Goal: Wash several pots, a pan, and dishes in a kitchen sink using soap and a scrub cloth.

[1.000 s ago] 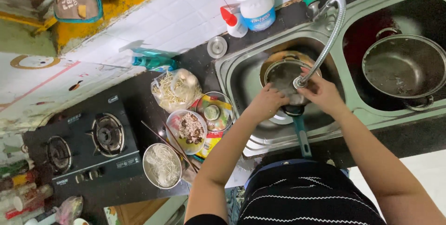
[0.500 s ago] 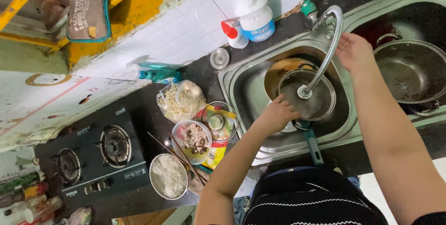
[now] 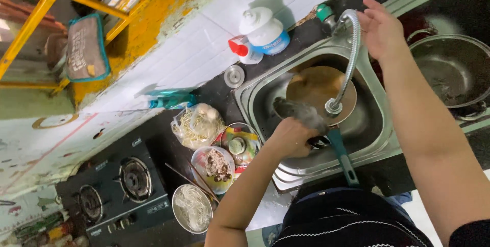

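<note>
A round frying pan (image 3: pixel 317 86) with a teal handle (image 3: pixel 343 157) lies in the left steel sink basin (image 3: pixel 265 99), under the spout of a curved flexible tap (image 3: pixel 352 58). My left hand (image 3: pixel 292 136) is at the pan's near rim and grips a grey scrubbing pad (image 3: pixel 301 112) pressed onto the pan. My right hand (image 3: pixel 380 28) is raised beside the top of the tap's arch with its fingers apart and nothing in it. The tap's green knob (image 3: pixel 322 12) sits just left of that hand.
A large dark pot (image 3: pixel 451 71) fills the right basin. On the counter stand a white jar (image 3: pixel 265 32), a red-capped bottle (image 3: pixel 242 50), a bag of noodles (image 3: pixel 196 124), bowls of food (image 3: pixel 219 163) and chopsticks (image 3: pixel 191 180). A two-burner gas stove (image 3: pixel 120 188) is at the lower left.
My right hand left the pan and rose to the top of the tap. My left hand shifted to the pan's near rim with the scrubbing pad. The view tilted toward the wall.
</note>
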